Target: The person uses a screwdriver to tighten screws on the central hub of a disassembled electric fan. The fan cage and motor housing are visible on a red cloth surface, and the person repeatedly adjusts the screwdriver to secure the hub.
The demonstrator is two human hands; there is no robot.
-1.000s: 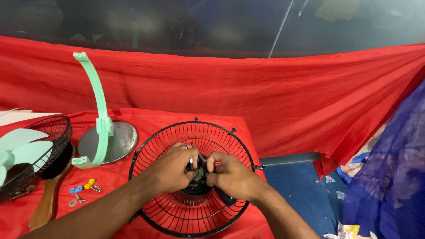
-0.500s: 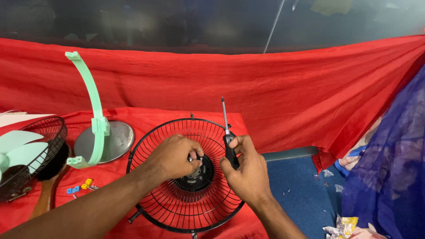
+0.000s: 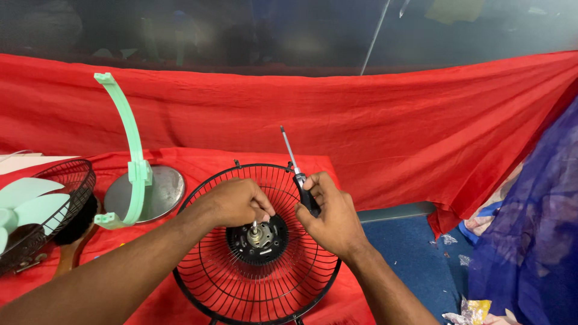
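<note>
Black wire fan guard lies flat on the red-draped bench, motor hub and shaft facing up; the left hand pinches at the hub, steadying it, while the right hand has its fingers clenched around a screwdriver, tip raised clear, beside a green fan stand

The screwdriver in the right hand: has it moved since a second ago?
Yes. The screwdriver was down at the hub of the black fan guard; now the right hand holds it raised beside the hub, shaft pointing up.
</note>
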